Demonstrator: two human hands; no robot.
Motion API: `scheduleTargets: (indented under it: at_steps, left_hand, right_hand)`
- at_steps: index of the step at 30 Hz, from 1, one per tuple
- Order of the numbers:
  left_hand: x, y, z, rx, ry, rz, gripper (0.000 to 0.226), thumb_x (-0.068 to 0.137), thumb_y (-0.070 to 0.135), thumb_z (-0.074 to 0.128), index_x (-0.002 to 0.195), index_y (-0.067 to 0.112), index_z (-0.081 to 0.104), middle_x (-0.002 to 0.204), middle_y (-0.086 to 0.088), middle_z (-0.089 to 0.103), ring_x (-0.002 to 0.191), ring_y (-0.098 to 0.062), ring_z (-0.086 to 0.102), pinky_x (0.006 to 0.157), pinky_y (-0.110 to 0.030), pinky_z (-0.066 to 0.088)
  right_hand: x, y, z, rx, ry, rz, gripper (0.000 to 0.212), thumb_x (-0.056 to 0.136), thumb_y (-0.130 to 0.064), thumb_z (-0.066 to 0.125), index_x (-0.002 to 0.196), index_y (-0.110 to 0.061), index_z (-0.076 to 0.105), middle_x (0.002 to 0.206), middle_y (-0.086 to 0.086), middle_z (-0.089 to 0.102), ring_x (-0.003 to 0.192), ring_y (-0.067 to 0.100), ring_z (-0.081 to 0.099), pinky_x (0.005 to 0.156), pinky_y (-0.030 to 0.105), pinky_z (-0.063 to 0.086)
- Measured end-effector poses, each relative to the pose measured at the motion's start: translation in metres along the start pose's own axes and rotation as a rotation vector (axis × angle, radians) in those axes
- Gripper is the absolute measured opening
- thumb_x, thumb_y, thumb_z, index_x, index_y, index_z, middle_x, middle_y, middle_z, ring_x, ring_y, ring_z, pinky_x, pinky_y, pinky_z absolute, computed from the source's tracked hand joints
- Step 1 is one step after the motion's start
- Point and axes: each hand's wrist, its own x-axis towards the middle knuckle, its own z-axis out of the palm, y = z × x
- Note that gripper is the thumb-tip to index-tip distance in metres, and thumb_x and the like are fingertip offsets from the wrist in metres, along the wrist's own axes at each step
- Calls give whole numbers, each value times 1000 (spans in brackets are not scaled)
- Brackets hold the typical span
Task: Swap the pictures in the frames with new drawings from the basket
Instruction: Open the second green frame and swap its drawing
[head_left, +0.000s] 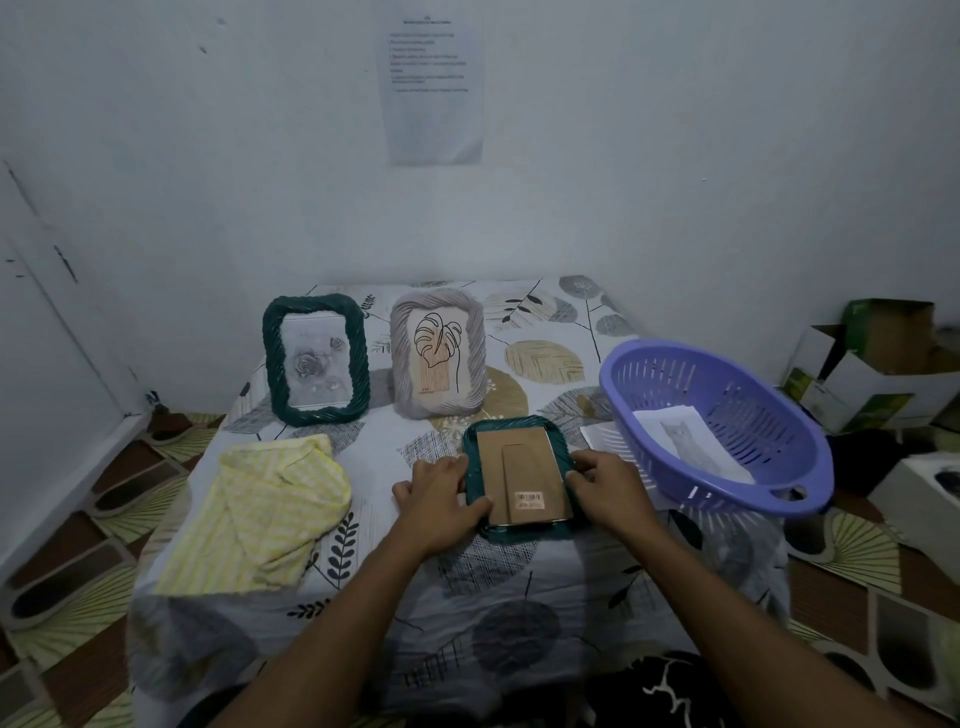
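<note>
While green frame (519, 462) lies face-down (cardboard back up), left hand (441, 493), right hand (605, 486) grip its sides.

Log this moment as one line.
face-down frame: back up, on table | left hand: holds left edge | right hand: holds right edge | basket: cat drawing inside

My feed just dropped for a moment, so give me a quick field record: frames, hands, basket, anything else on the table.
In work: face-down frame, cardboard back up
Hands: left hand and right hand hold its side edges
Standing: green frame with rose picture; grey frame with leaf drawing
Basket: purple basket at right, holds cat drawing
Other: yellow cloth at left
</note>
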Motion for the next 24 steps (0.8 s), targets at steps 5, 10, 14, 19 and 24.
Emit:
scheduleTargets:
  at_steps: [5, 10, 14, 19, 24]
  left_hand:
    - [-2, -1, -3, 36, -33, 20, 59, 87, 48, 54, 138, 27, 37, 134, 2, 45, 120, -20, 30, 83, -34, 19]
    - [-3, -2, -6, 40, -83, 18, 79, 68, 56, 38, 142, 27, 33, 138, 3, 41, 121, -20, 29, 84, -33, 19]
    - [-3, -2, -4, 48, -83, 11, 81, 68, 52, 38, 144, 26, 30, 140, 1, 39, 122, -20, 28, 86, -33, 18]
    - [-3, -3, -4, 27, -77, 20, 78, 70, 49, 36, 144, 26, 30, 138, 0, 40, 121, -20, 28, 84, -33, 19]
    - [1, 6, 0, 41, 42, -24, 61, 92, 52, 43, 146, 25, 28, 133, -2, 38, 124, -21, 29, 91, -36, 22]
  right_hand:
    - [-4, 4, -6, -66, -67, -53, 48, 83, -24, 71, 129, -14, 60, 119, 6, 63, 102, 17, 57, 81, 22, 39]
    - [-9, 10, -9, -93, -101, -105, 59, 84, -21, 72, 139, -13, 50, 124, 7, 56, 100, 17, 55, 86, 27, 44]
    - [-9, 13, -10, -78, -104, -129, 57, 87, -15, 69, 140, -14, 49, 123, 6, 56, 89, 13, 55, 84, 26, 46]
    - [-10, 11, -12, -78, -116, -151, 56, 87, -12, 66, 140, -16, 48, 125, 6, 56, 89, 12, 56, 85, 28, 48]
    - [-6, 5, -10, -17, -87, -120, 42, 92, -5, 56, 134, -10, 54, 127, 11, 60, 112, 24, 59, 96, 33, 46]
